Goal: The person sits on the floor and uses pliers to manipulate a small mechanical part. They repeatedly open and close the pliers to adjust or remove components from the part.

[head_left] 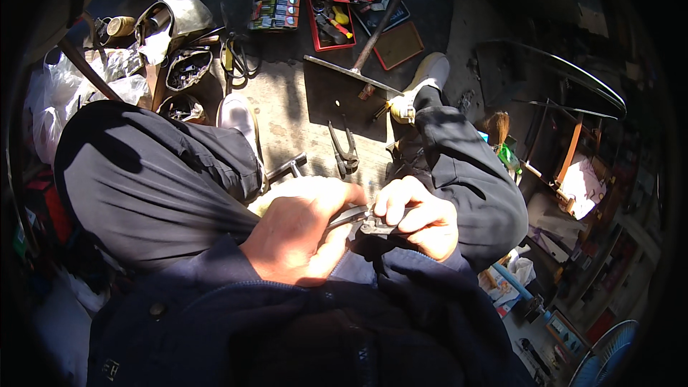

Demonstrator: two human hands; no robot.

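Note:
Close to my lap, my left hand is closed around a narrow grey metal piece that sticks out toward the right. My right hand pinches a small dark metal piece with a shiny end, close against the grey one. The fingers and shadow hide most of both pieces, so I cannot tell their kind or whether they are joined. On the ground just beyond my hands lie dark pincers with their handles spread. A hammer-like metal tool lies beside my left hand.
A flat metal plate with a long upright rod stands between my shoes. Farther off are a red tray of tools and a rack of small packets. Bags and small bins crowd the left; a fan is lower right.

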